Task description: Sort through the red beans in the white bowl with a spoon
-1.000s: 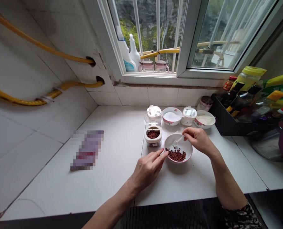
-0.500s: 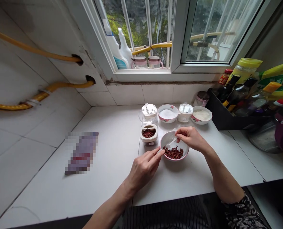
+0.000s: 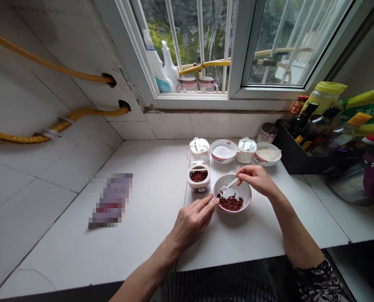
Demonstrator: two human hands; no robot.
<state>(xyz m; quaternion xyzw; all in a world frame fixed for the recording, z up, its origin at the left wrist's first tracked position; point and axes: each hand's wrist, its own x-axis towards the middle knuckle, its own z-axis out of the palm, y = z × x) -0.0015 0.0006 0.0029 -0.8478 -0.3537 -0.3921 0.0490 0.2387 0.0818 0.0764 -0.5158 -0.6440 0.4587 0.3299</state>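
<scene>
A white bowl with a pink rim (image 3: 246, 205) stands on the counter, holding reddish-brown grains that look like Sichuan peppercorns (image 3: 231, 204). With thumb and fingers closed at its left edge, my left hand (image 3: 194, 218) steadies the bowl. My right hand (image 3: 255, 178) pinches the handle of a small white spoon (image 3: 228, 186), whose scoop is over the left inside of the bowl with a few grains at it. Left of the bowl, an open seasoning jar (image 3: 199, 177) contains the same kind of grains.
Behind stand a lidded jar (image 3: 200, 147), a bowl of white granules (image 3: 223, 152), another clear jar (image 3: 246, 150) and a bowl of off-white powder (image 3: 267, 154). A black box of bottles (image 3: 287, 157) is at right. A blurred purple packet (image 3: 111, 200) lies at left.
My right hand has raised the spoon a little out of the grains, so more of its handle and scoop shows. My left hand stays at the bowl's rim. The view has shifted slightly.
</scene>
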